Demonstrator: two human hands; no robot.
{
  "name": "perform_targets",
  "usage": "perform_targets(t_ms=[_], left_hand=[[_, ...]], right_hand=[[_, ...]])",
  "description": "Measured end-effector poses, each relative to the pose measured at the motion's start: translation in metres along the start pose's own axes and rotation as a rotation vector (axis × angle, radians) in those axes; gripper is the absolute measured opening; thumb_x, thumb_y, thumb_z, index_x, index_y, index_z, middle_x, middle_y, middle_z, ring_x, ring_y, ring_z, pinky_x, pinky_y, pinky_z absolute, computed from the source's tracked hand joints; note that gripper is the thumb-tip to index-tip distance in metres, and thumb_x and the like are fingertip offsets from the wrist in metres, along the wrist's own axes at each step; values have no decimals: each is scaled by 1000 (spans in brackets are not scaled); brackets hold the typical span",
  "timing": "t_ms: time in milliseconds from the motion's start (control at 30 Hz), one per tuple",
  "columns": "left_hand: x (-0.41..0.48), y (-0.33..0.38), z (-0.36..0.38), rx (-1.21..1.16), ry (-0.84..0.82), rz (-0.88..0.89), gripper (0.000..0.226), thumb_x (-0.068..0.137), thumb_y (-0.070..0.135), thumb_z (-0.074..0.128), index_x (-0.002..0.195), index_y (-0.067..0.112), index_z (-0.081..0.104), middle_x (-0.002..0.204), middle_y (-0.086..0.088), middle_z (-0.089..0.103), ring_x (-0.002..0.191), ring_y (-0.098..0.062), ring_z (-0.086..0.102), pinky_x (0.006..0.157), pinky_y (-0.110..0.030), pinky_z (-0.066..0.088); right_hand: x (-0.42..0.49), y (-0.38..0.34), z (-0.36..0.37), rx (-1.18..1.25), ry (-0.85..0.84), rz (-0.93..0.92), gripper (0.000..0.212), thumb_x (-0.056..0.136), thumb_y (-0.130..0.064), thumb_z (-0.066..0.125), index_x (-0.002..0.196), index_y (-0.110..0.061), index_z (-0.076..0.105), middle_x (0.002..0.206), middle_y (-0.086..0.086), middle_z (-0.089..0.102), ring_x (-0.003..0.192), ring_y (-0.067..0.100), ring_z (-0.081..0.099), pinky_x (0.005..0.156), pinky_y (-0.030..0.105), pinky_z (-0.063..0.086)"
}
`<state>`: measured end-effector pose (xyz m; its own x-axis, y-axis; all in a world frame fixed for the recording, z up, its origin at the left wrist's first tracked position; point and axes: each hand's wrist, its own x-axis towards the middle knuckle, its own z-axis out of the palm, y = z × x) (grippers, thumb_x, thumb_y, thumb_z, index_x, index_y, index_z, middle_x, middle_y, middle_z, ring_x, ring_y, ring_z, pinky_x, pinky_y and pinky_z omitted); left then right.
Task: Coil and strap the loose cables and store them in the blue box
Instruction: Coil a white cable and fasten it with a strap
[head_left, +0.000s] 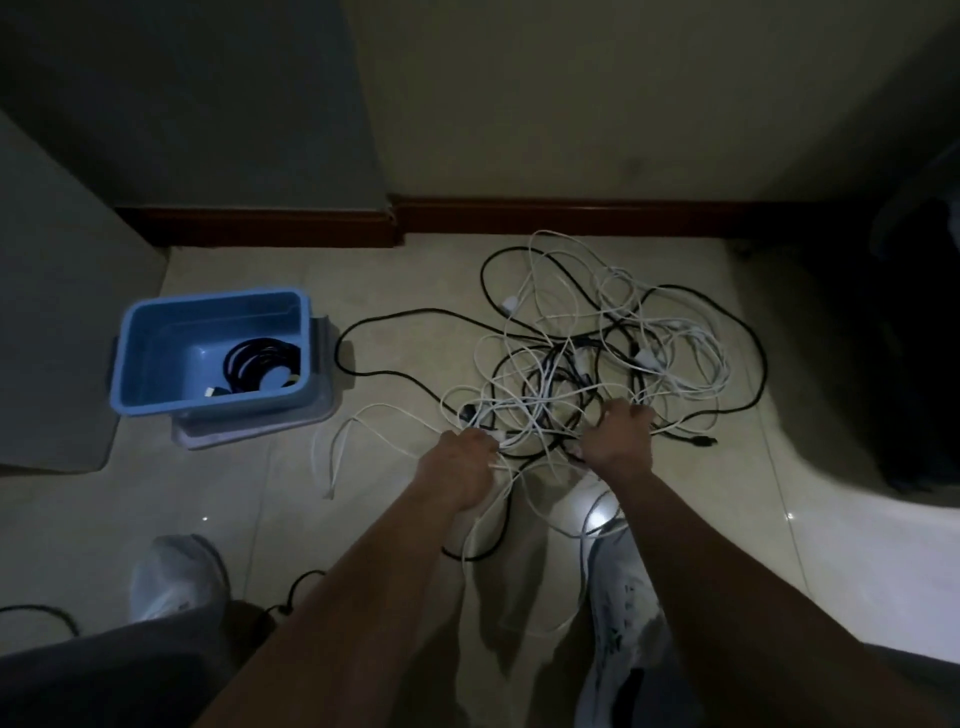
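A tangle of black and white cables (602, 358) sprawls over the tiled floor near the wall. My left hand (462, 470) grips white cable strands at the near left edge of the tangle. At the near right edge, my right hand (618, 434) holds a bunch of black and white strands, fingers curled. A blue box (156, 358) stands on the floor at the left, resting on a pale lid. Inside it lies a coiled black cable (260, 366) with a round pale piece beside it.
A dark skirting board (519, 215) runs along the wall behind the cables. A grey cabinet side (57, 338) stands at the left. My two white shoes (174, 577) (623, 597) are near the frame bottom, with a black cable end (296, 587) by the left one. Something dark fills the right edge.
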<state>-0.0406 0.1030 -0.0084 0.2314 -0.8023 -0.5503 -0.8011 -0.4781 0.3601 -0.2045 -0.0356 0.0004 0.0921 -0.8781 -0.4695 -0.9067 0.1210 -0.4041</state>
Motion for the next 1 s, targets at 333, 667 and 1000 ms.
perform_targets(t_ms=[333,667,1000], left_hand=[[99,51,-17,-239,208,-4,40,94,20,49,134,21,55,138,-3,49,125,-28,47,101,-42,45],[137,67,-10,-327,281,30,33,94,22,55,127,20,59,130,-3,53,117,-26,53,94,-43,49],[88,78,-66,-336,420,122,58,93,17,54,148,23,40,145,-4,43,129,-26,41,101,-41,43]], right_hand=[[120,5,-33,-115,145,6,52,90,-16,60,140,-11,48,141,17,45,129,41,46,102,49,43],[156,28,-19,-104,111,59,43,94,-35,65,124,-7,51,122,21,59,115,40,57,94,46,50],[92,-27,-59,225,65,-336,22,85,-37,78,81,-16,72,75,-1,70,69,11,62,64,26,42]])
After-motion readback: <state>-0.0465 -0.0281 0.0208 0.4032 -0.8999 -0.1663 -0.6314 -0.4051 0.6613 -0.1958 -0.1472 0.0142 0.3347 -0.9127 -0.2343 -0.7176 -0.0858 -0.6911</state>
